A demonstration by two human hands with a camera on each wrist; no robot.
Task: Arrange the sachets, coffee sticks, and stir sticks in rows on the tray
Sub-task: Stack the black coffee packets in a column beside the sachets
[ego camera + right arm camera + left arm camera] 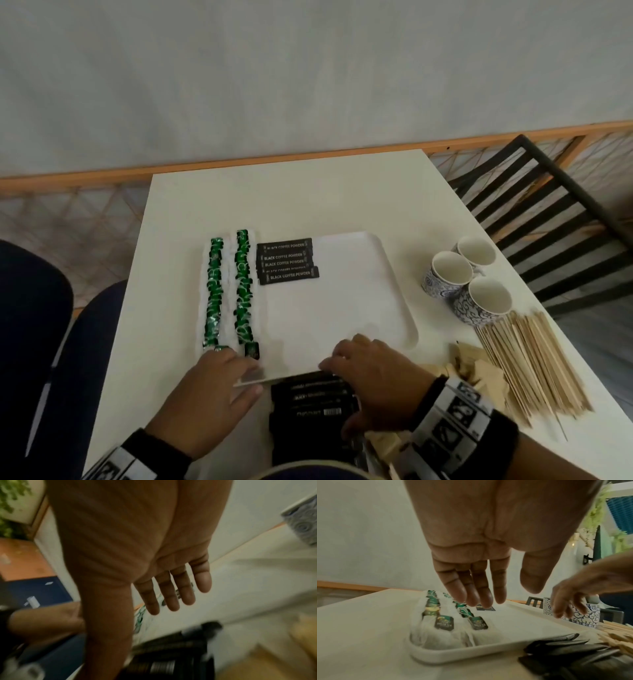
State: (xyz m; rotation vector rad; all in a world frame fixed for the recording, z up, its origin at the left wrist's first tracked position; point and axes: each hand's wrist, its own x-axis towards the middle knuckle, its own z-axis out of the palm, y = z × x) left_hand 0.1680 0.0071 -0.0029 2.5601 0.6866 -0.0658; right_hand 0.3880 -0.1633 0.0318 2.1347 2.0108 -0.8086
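Both hands, left hand (219,380) and right hand (373,373), hung empty and slack-fingered; best pinch one coffee stick (313,399) beneath the right palm.

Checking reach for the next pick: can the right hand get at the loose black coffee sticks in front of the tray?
Probably yes. The right hand hovers open directly over the pile of black coffee sticks off the tray's near edge; nothing covers them. The left hand sits beside, not across.
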